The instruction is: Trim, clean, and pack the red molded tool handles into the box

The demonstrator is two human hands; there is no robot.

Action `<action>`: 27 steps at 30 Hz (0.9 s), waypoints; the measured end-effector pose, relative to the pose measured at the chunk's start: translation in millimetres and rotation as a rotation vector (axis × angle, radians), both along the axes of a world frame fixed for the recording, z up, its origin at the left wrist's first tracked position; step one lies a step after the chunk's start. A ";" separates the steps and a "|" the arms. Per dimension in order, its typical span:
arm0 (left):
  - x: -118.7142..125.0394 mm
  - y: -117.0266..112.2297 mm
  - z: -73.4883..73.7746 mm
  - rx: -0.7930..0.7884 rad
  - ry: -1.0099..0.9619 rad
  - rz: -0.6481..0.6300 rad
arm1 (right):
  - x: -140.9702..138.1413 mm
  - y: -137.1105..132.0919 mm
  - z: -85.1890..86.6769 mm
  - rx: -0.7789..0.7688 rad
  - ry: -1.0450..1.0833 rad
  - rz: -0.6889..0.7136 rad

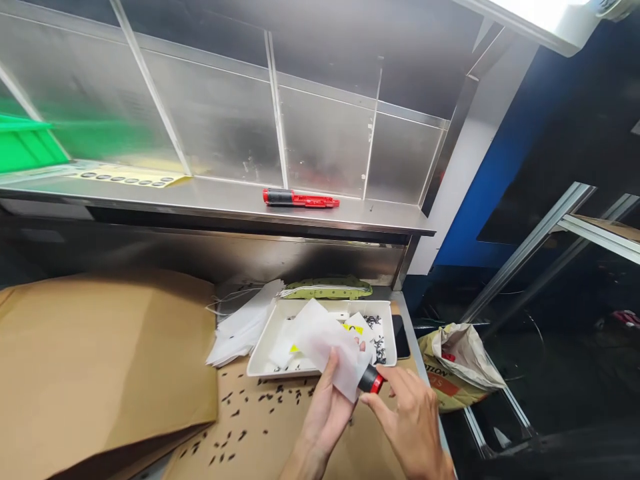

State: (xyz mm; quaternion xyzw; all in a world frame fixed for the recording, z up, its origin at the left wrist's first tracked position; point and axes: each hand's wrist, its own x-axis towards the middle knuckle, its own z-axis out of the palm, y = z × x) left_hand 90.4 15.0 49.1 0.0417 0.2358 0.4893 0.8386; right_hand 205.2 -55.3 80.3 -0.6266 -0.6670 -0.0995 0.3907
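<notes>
My left hand [326, 404] holds a thin white sheet [325, 347] wrapped around a red and black cylindrical part [371, 380], whose end sticks out of the wrapping. My right hand [407, 413] pinches that red and black end with thumb and forefinger. Both hands hover just in front of a white tray [260, 363] that holds white paper pieces, yellow labels and small black screws [379, 347].
Brown cardboard [100, 360] covers the bench, with several black screws [235, 417] scattered on it. A stack of white sheets [243, 330] lies left of the tray. A red and black part [299, 198] rests on the steel shelf [350, 223]. A green bin [25, 143] stands far left, a bag [457, 363] on the right.
</notes>
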 end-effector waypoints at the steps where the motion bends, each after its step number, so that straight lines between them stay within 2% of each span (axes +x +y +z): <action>1: 4.7 -3.9 2.3 -0.043 -0.045 -0.022 | 0.2 -1.5 1.9 -0.002 -0.005 -0.010; 7: 20.9 -24.4 3.0 -0.299 -0.206 -0.181 | 28.4 -16.4 13.0 -0.088 0.121 0.011; 11: 34.4 -38.0 6.0 -0.390 -0.264 -0.285 | 50.9 -29.9 16.8 -0.199 0.130 0.019; 18: 71.6 -66.2 9.7 -0.436 -0.288 -0.494 | 66.5 -58.9 26.2 -0.261 0.018 -0.142; 27: 115.5 -86.4 6.2 -0.374 -0.249 -0.628 | 95.2 -103.6 39.0 -0.163 0.049 -0.323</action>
